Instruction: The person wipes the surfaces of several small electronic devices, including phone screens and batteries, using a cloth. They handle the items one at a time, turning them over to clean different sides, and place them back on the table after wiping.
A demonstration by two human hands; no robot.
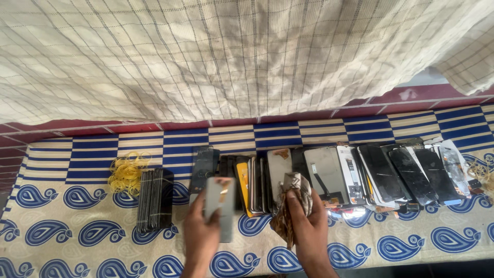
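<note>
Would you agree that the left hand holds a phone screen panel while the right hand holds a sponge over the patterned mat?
Not quite: in the head view the right hand holds a crumpled cloth, not a sponge. The left hand does hold a phone screen panel over the patterned mat.

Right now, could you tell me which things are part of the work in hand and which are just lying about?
In hand:
left hand holding phone panel
right hand gripping rag
row of panels

Lying about:
yellow rubber bands
dark stack
checked cloth

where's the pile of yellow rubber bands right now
In the head view the yellow rubber bands lie on the left of the patterned mat, just up and left of the dark stack of screens, well left of the left hand.
</note>
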